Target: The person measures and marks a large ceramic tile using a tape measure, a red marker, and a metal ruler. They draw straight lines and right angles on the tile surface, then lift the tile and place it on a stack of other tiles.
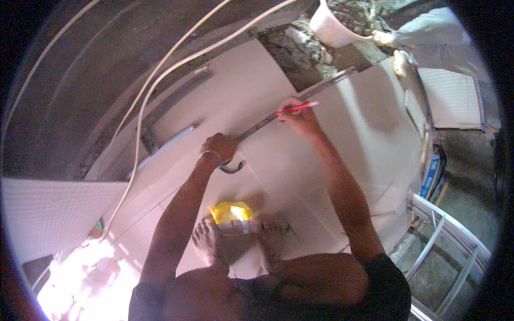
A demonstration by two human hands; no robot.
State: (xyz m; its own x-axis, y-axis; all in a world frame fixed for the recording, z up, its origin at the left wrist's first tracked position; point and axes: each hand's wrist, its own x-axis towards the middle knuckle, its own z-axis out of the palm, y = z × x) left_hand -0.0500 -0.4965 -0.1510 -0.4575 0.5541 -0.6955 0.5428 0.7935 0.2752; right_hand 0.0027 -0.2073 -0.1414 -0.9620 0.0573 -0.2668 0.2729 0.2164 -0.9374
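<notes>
A long, narrow straight bar (261,126) lies slantwise across the large pale tiles (214,96), from lower left up to the right. My left hand (218,147), closed round the bar's near end, presses it down. Below that hand a dark curved piece (233,168) shows; its kind is unclear. My right hand (300,116) pinches a red pen (300,107) just over the bar, the pen's pale end pointing right. Between my bare feet sits a yellow packet (230,212).
Cream cables (142,115) loop along the left. A white bucket (333,27) stands by rubble at the top, beside another person's legs (439,43). A metal ladder (444,227) lies at right. White textured panels (448,99) stand right and left.
</notes>
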